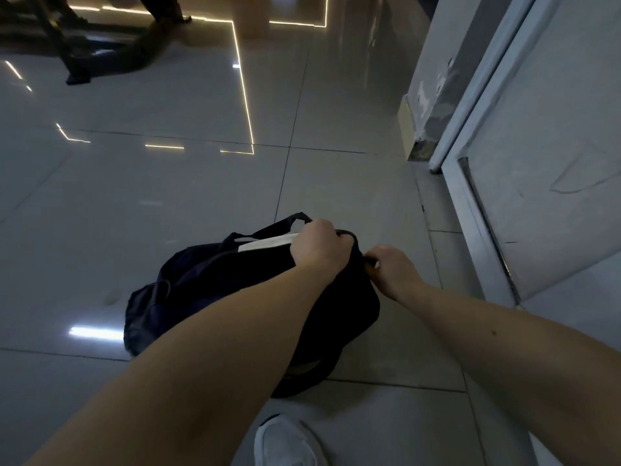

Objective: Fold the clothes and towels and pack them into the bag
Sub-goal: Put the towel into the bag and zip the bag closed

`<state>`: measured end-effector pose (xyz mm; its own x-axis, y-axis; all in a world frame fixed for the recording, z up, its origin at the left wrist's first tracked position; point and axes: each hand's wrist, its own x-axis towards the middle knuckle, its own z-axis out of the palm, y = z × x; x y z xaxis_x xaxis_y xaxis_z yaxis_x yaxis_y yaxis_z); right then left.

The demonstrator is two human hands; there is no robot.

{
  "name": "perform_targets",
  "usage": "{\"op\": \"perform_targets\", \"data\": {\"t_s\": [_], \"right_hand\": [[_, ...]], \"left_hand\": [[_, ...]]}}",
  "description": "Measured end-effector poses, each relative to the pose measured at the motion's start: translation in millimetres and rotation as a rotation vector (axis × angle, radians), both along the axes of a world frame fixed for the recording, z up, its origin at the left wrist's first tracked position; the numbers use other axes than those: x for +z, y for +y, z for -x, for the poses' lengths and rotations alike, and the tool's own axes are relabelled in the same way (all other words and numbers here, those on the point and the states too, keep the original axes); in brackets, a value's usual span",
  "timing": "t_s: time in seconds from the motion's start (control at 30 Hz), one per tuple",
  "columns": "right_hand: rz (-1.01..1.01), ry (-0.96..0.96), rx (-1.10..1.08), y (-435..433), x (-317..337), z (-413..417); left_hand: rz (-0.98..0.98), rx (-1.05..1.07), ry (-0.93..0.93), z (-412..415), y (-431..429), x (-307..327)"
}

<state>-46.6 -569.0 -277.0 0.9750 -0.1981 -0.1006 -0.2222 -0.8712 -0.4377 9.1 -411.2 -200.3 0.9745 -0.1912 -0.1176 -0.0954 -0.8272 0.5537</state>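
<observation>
Dark bag [208,290] sits on the floor [168,196] by a door [544,163]; left hand [319,247] and right hand [393,270] both clamped on its top edge.

Fingertips of the left hand [321,245] and right hand [391,269] hidden in dark bag [201,284] fabric. Bag's middle covered by the left forearm. White shoe [285,442] cropped at bottom edge. Dark frame [77,38], upper left, blurred, cropped.

The shiny grey tile floor [201,196] fills the picture. A dark bag [208,287] sits on it in the lower middle, and a white shoe [285,442] stands at the bottom.
</observation>
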Motion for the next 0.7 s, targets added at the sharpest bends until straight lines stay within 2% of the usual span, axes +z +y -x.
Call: {"op": "perform_targets", "data": {"t_s": [0.2, 0.23, 0.33, 0.4, 0.47, 0.6, 0.7], "right_hand": [[0.056, 0.203, 0.007, 1.3, 1.1, -7.1], [0.048, 0.162, 0.004, 4.5, 7.9, -10.0], [0.035, -0.261, 0.096, 24.8, 30.0, -15.6], [0.060, -0.294, 0.301, 46.1, 37.8, -16.0], [0.119, -0.198, 0.440, 61.4, 35.7, -15.3], [0.116, -0.212, 0.326, 66.3, 32.2, -13.0], [0.171, -0.151, 0.227, 61.2, 29.4, -12.6]], "left_hand": [[0.041, 0.078, 0.043, 5.2, 54.4, 1.1], [0.050, 0.087, 0.062, 6.2, 59.4, 1.7], [0.060, 0.063, 0.082, 5.0, 66.3, 5.3], [0.069, 0.052, 0.086, 4.7, 67.8, 8.0], [0.070, 0.043, 0.078, 6.1, 68.8, 9.7], [0.064, 0.086, 0.020, 11.8, 75.5, 10.8], [0.047, 0.160, -0.006, 13.9, 94.1, 7.5]]}}
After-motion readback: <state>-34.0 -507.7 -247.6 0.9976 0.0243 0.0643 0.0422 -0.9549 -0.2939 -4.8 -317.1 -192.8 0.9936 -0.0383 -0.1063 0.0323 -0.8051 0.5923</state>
